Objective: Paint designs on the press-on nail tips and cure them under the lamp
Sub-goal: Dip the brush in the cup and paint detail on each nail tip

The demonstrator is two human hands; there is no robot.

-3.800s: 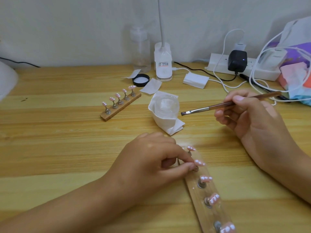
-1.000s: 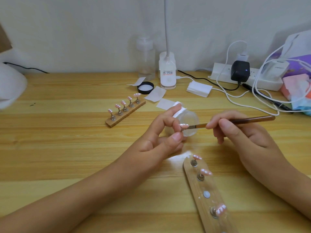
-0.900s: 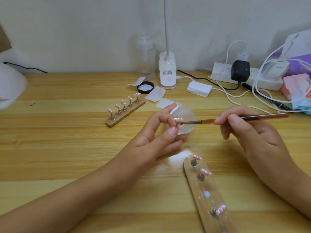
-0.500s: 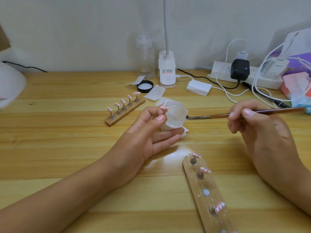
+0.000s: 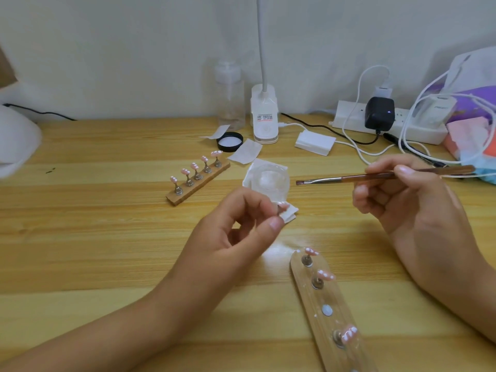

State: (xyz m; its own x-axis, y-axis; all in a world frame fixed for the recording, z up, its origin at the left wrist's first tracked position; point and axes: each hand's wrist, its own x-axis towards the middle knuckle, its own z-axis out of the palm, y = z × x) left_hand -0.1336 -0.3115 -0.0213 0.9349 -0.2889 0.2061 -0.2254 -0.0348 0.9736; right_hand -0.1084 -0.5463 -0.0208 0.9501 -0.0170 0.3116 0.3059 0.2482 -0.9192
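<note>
Home desk (image 5: 107, 210): pwr strip (image 5: 355, 116), gooseneck lamp (image 5: 264, 116).

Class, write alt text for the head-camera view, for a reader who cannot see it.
A person's left hand pinches a pink nail tip over a wooden table while the right hand holds a thin brush level, bristles pointing at a small glass dish on tissue. One wooden holder with nail tips lies near the hands, a second holder farther back.

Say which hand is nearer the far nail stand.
Left. The left hand, pinching a nail tip, is just in front-right of the far nail stand; the right hand, holding the brush, is much farther right.
</note>
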